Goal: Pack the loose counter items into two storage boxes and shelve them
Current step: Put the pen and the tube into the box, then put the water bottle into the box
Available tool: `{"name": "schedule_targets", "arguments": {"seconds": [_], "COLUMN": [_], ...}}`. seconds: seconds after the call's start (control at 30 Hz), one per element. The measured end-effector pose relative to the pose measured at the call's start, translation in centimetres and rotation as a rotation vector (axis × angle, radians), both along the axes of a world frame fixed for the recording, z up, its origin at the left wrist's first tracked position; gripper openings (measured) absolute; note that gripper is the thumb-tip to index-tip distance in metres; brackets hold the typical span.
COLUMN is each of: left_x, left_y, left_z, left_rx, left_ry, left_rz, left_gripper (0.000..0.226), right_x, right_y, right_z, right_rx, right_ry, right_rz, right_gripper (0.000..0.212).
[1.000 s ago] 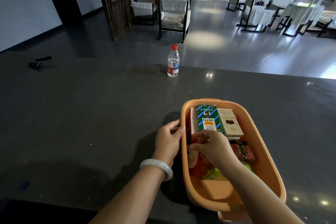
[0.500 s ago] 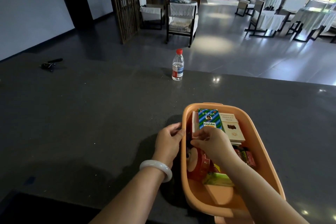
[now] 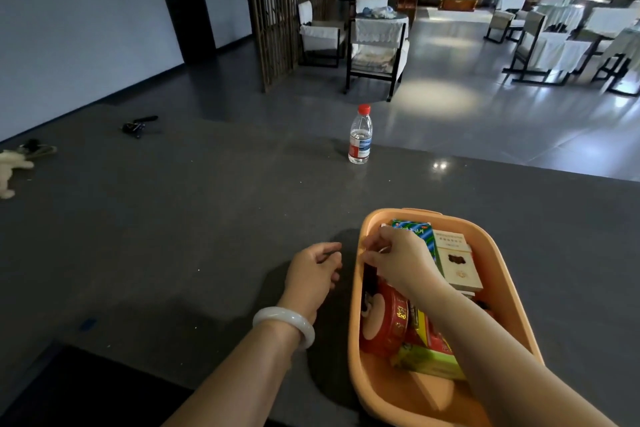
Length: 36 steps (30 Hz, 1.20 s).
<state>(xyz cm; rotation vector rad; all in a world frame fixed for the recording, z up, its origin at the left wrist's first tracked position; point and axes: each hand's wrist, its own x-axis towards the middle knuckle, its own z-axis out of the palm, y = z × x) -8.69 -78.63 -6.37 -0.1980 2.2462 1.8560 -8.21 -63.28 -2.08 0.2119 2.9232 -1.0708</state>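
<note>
1. Left hand (image 3: 313,270) has come off the rim of the orange plastic storage box (image 3: 498,274). It now sits just beside the box over the dark grey tabletop (image 3: 207,236), fingers loosely curled and holding nothing.
2. My right hand (image 3: 398,260) has slid to the box's far left corner, fingers curled above a slim black item (image 3: 370,279) standing against the wall. I cannot tell whether they grip it.
3. A green-and-blue striped carton (image 3: 420,230), a cream flat carton (image 3: 457,263) and a red round tin (image 3: 388,322) lie inside the box.
4. I judge this box nearly packed. The clear plastic water bottle with a red cap (image 3: 360,139) stands well apart on the tabletop, unpacked.
</note>
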Motion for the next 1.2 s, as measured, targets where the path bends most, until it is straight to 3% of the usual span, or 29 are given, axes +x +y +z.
{"name": "schedule_targets", "arguments": {"seconds": [0.13, 0.33, 0.5, 0.87, 1.03, 1.2], "left_x": [-1.2, -5.8, -10.9, -23.1, -26.8, -27.4], "left_y": [-0.9, -2.1, -3.1, -5.9, -6.6, -6.6], "left_z": [0.7, 2.4, 2.5, -2.4, -5.9, -8.7], "left_rx": [-0.104, -0.477, -0.663, -1.053, -1.155, -1.232], "left_ry": [0.072, 0.310, 0.398, 0.239, 0.111, 0.152], "left_rz": [0.008, -0.077, -0.174, -0.460, -0.544, -0.551], "left_gripper": [0.026, 0.029, 0.033, 0.060, 0.097, 0.102], "right_x": [-1.9, -5.6, -10.4, -22.3, -27.4, -31.6], "right_y": [0.0, 0.7, 0.5, 1.8, 1.9, 2.4], "right_z": [0.4, 1.7, 1.3, -2.7, -5.5, -8.3], "right_rx": [0.007, -0.037, -0.047, 0.198, 0.075, -0.129], "right_ry": [0.028, 0.015, -0.003, -0.223, -0.239, -0.153], "right_rz": [0.025, 0.090, 0.080, 0.024, -0.121, -0.287], "right_gripper": [0.013, 0.018, 0.027, 0.065, 0.088, 0.103]}}
